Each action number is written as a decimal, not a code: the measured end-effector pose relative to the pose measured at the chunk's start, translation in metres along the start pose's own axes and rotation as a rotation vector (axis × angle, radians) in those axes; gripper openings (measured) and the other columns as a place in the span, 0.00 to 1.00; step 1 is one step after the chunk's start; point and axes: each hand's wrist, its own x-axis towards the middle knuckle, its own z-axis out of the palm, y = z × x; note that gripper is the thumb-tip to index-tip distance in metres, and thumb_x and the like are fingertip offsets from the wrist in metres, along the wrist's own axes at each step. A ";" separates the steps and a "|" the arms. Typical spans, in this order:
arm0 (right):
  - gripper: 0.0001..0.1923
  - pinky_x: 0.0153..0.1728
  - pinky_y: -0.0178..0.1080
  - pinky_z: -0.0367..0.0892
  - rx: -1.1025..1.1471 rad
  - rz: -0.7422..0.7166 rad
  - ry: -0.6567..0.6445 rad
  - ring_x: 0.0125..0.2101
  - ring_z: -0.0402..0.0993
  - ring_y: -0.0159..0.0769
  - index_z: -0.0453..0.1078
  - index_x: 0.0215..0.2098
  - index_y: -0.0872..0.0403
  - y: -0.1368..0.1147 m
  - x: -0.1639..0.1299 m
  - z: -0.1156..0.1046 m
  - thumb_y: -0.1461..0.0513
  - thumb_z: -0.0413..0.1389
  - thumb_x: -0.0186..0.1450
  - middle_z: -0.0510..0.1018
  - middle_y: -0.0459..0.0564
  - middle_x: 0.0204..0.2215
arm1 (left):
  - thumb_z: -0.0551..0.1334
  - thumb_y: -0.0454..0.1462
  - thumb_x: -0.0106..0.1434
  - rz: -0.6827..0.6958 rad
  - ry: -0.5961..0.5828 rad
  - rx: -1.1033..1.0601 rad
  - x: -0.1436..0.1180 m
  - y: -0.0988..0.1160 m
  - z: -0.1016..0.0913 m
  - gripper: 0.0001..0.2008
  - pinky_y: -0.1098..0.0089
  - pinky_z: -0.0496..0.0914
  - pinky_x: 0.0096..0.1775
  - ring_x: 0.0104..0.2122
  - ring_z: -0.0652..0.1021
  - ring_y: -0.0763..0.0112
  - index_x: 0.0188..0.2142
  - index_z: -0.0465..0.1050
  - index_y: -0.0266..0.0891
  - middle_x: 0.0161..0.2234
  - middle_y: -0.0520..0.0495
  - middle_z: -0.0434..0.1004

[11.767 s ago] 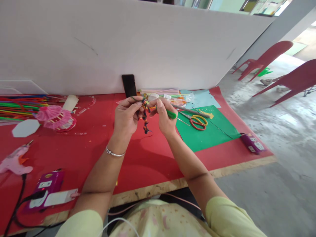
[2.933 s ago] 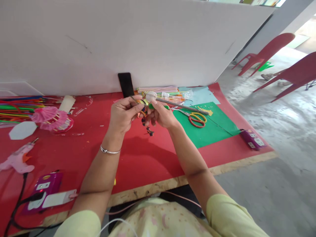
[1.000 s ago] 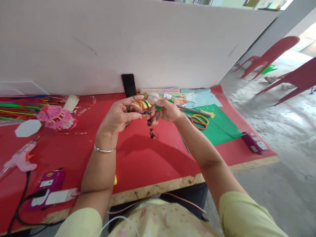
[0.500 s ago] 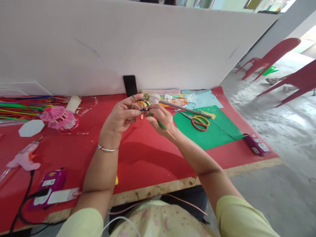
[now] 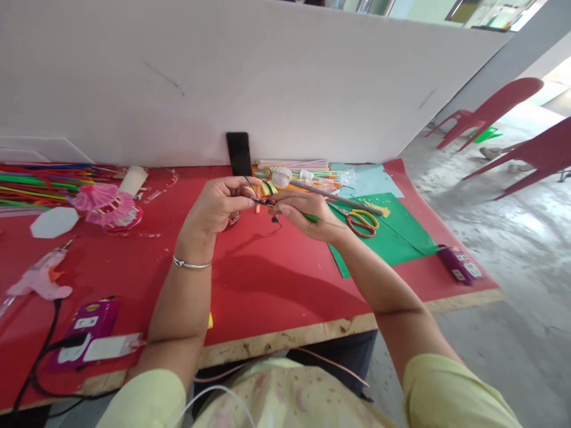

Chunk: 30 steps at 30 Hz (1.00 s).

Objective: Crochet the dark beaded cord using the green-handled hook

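The small dark beaded piece (image 5: 266, 203) pinched between both hands is too small and blurred to make out. The fingers (image 5: 292, 202) hide most of a green stick (image 5: 311, 217). Left of the phone (image 5: 238, 153), the bundle of coloured sticks (image 5: 31, 184) runs off the picture's edge.

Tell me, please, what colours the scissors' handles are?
The scissors have one yellow and one red handle; the head view shows it.

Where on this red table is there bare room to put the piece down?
Bare red table lies below both hands, from the bracelet across to the green paper. Crowded: pink fans and glue gun on the left, scissors and straws at the back.
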 end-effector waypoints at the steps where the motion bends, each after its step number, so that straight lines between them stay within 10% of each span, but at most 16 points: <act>1: 0.21 0.54 0.46 0.84 0.126 0.075 0.009 0.51 0.87 0.44 0.84 0.46 0.55 -0.001 -0.001 0.000 0.51 0.53 0.82 0.87 0.59 0.48 | 0.75 0.27 0.48 -0.015 -0.025 -0.008 0.000 0.000 0.000 0.21 0.76 0.54 0.21 0.20 0.69 0.80 0.44 0.90 0.36 0.26 0.49 0.80; 8: 0.30 0.40 0.43 0.85 0.834 0.461 0.105 0.32 0.86 0.38 0.78 0.35 0.55 0.013 0.000 0.018 0.36 0.64 0.69 0.84 0.50 0.34 | 0.75 0.29 0.46 -0.063 -0.077 -0.086 0.000 -0.001 0.010 0.21 0.76 0.54 0.18 0.17 0.67 0.82 0.42 0.90 0.37 0.27 0.49 0.81; 14: 0.38 0.32 0.35 0.78 1.011 0.581 0.213 0.26 0.77 0.31 0.72 0.31 0.53 0.019 0.009 0.049 0.29 0.53 0.71 0.79 0.46 0.28 | 0.79 0.32 0.47 -0.017 -0.034 -0.157 0.004 -0.013 0.025 0.20 0.76 0.61 0.19 0.22 0.78 0.73 0.42 0.88 0.38 0.28 0.48 0.83; 30: 0.34 0.23 0.35 0.68 0.392 0.318 0.523 0.24 0.73 0.29 0.72 0.40 0.50 0.002 0.003 0.068 0.31 0.48 0.75 0.77 0.47 0.33 | 0.78 0.33 0.45 -0.040 0.114 -0.180 0.003 -0.008 0.032 0.28 0.76 0.54 0.18 0.19 0.70 0.79 0.49 0.84 0.41 0.24 0.57 0.77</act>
